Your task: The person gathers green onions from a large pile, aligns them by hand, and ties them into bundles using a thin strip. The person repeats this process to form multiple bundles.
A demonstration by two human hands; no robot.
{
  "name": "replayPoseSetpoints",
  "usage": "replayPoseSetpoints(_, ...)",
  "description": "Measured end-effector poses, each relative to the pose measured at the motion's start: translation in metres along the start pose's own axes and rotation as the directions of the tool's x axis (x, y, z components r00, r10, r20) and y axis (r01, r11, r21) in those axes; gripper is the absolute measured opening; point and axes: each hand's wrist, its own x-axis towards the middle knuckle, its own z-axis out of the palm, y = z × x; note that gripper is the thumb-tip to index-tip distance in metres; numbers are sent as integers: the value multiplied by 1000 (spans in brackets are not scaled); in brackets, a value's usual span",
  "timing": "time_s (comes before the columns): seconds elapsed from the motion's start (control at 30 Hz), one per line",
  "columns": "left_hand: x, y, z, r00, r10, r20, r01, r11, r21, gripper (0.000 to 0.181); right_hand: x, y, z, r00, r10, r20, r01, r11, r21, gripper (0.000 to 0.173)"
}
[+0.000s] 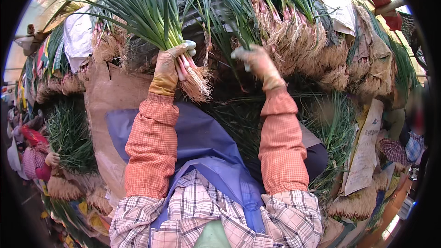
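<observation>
My gloved left hand is closed around a bunch of green garlic plants, just above their pale bulbs. The roots hang below it, and the long leaves fan out to the upper left. My gloved right hand, blurred, has its fingertips at green leaves; whether it grips them I cannot tell. A single plant with roots dangles between the hands. Behind and to the right of my right hand lies a heap of rooted plants.
Loose leaves lie right of my right arm. A brown sheet and a blue apron are before me. A printed sack stands at right. Another person is at far left beside a leaf pile.
</observation>
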Motion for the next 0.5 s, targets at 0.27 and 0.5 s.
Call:
replayPoseSetpoints(0.27, -4, -2, -2, 998, -18, -67, 10, 993, -116, 31, 2, 121, 32, 972, 232, -39, -230, 971, 58, 26)
replayPoseSetpoints(0.5, -35, 2, 22, 1000, 19, 5, -18, 986, -168, 30, -71, 36, -7, 978, -207, -9, 155, 702, 695, 29)
